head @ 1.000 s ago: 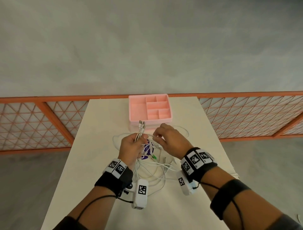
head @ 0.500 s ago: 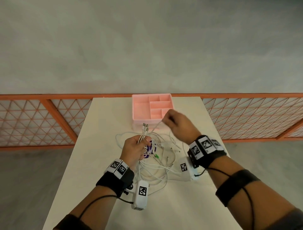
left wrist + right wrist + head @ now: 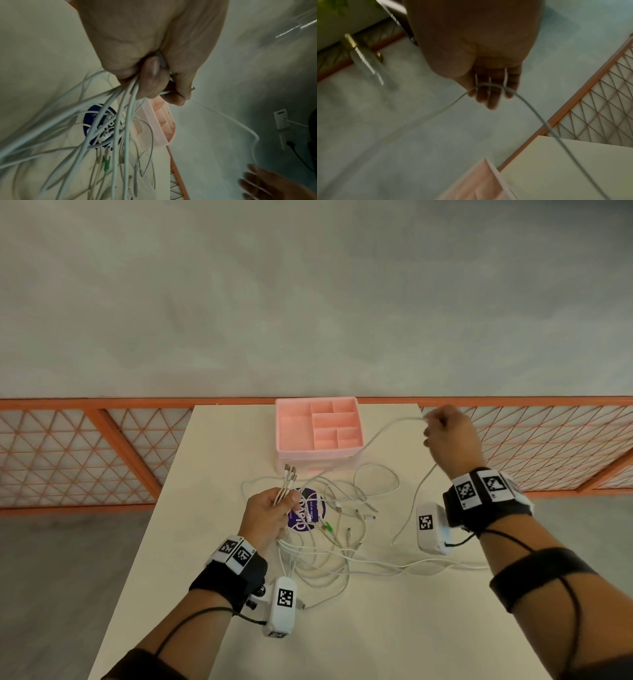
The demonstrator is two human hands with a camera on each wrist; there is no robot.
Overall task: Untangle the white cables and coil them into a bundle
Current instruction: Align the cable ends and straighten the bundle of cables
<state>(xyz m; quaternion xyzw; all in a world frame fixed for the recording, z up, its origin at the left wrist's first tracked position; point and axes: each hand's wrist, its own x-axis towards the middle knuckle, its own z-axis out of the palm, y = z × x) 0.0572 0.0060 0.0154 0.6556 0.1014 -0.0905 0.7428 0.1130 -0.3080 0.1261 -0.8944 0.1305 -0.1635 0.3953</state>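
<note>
Right hand [image 3: 448, 440] has swung far right, pinching one cable [image 3: 383, 433]; left hand [image 3: 270, 515] grips several cable ends [image 3: 289, 474].

Pink compartment tray [image 3: 287, 436] at far edge of cream table [image 3: 212, 474], round purple sticker [image 3: 317, 510], orange lattice railing [image 3: 78, 453] behind

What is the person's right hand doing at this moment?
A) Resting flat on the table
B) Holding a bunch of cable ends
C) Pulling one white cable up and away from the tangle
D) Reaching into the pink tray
C: the right hand pinches a single white cable, raised off to the side past the pink organizer tray, while the left hand grips the bunched ends.
</note>
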